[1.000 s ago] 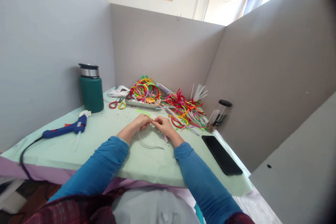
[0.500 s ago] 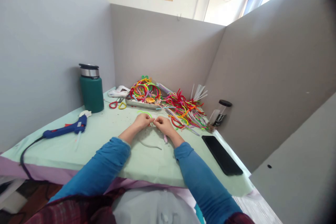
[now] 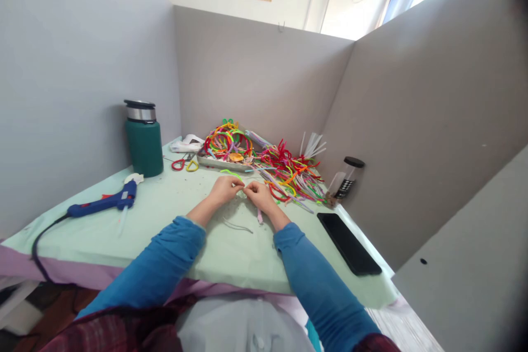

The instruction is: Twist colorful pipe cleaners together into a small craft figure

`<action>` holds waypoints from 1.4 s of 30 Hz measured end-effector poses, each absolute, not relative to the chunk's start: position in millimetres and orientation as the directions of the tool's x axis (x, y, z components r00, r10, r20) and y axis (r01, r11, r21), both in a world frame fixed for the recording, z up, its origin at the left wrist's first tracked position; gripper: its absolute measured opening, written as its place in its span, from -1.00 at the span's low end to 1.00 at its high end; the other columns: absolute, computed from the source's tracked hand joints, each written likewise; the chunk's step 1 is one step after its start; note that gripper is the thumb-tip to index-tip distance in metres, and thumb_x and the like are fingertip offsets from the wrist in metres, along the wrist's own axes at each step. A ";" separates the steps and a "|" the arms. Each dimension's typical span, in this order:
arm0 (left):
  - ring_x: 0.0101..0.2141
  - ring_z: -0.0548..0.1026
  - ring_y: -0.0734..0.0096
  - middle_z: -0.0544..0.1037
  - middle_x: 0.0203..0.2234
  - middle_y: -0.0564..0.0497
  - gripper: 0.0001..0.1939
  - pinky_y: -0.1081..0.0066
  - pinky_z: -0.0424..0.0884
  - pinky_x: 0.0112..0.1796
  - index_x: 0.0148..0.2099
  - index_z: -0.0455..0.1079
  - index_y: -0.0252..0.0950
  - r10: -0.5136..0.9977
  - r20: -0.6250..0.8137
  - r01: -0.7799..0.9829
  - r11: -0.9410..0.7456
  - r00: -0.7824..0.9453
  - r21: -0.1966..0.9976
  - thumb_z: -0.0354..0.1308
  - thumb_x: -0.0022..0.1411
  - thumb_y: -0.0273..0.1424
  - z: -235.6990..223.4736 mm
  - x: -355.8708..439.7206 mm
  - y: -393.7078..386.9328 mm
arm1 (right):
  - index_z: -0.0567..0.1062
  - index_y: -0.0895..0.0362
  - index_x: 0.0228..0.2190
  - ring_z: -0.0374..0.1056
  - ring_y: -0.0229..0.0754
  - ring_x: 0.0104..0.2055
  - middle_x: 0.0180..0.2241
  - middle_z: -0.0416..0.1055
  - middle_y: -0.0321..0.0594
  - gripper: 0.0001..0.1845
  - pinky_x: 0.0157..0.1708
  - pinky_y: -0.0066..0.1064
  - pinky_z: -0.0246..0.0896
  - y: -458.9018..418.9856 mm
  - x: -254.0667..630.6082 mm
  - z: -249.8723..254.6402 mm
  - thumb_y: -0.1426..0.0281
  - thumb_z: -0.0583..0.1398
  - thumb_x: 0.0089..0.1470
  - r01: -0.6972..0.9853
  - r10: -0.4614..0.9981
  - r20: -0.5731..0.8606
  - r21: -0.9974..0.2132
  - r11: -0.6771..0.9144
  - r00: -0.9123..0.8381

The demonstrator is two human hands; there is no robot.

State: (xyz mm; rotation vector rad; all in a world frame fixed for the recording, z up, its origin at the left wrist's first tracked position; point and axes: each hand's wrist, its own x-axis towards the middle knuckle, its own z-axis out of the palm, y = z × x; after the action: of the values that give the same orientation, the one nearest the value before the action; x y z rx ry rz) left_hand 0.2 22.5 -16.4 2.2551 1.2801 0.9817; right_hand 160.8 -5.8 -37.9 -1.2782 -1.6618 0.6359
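Note:
My left hand [image 3: 225, 189] and my right hand [image 3: 258, 194] meet over the middle of the table, both closed in a pinch with fingertips almost touching. A bright green pipe cleaner [image 3: 231, 174] sticks out beyond my left hand, which appears to grip it. What my right fingers pinch is too small to make out. Below the hands, a thin grey strand [image 3: 239, 227] curves over the cloth; whether it hangs from the fingers I cannot tell. A small pink piece [image 3: 259, 216] shows beside my right wrist.
A metal tray [image 3: 225, 165] holds colourful pipe-cleaner shapes, with a heap of pipe cleaners [image 3: 289, 168] to its right. At left are a green bottle [image 3: 144, 146] and a blue glue gun [image 3: 103, 204] with its cord. A black phone [image 3: 348, 243] and clear container [image 3: 346, 179] are at right.
My left hand has shifted slightly right and up, still pinched close to my right hand. The green pipe cleaner has moved right with it, and the grey strand has shifted a little.

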 end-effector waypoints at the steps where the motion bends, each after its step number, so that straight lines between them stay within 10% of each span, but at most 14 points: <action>1: -0.38 0.50 0.36 0.61 -0.40 -0.01 -0.80 0.46 0.32 -0.29 -0.29 0.59 -0.26 0.854 0.386 0.600 -0.521 0.349 0.607 0.14 0.10 -0.36 -16.1 0.3 22.4 | 0.40 0.15 -0.54 0.21 -0.28 -0.52 -0.60 0.34 -0.34 -0.88 -0.46 -0.46 0.09 -5.7 160.9 -37.9 0.34 0.16 -0.10 0.463 0.937 0.348 -0.824 0.327 -0.043; 31: -0.36 0.45 0.37 0.58 -0.33 -0.08 -0.76 0.46 0.29 -0.27 -0.26 0.58 -0.32 0.806 0.419 0.668 -0.586 0.419 0.459 0.12 0.14 -0.35 -14.3 -0.3 21.3 | 0.39 0.15 -0.54 0.21 -0.27 -0.51 -0.59 0.31 -0.34 -0.85 -0.46 -0.44 0.09 -5.5 164.5 -40.0 0.31 0.17 -0.08 0.430 0.898 0.440 -0.809 0.400 -0.007; 42: -0.57 0.27 0.49 0.37 -0.69 0.10 -0.75 0.48 0.14 -0.48 -0.54 0.40 -0.35 0.891 0.237 0.500 -0.418 0.387 0.758 0.10 0.07 -0.30 -12.2 2.4 19.8 | 0.40 0.16 -0.55 0.17 -0.29 -0.52 -0.60 0.29 -0.36 -0.85 -0.46 -0.44 0.07 -12.0 163.0 -33.1 0.32 0.16 -0.08 0.408 0.882 0.471 -0.801 0.437 -0.019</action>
State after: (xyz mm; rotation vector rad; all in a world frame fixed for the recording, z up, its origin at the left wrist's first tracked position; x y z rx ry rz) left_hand 2.4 19.8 -12.2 2.0615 1.1890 0.8641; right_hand 163.0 -12.0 -33.1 -1.1486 -1.6250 0.5556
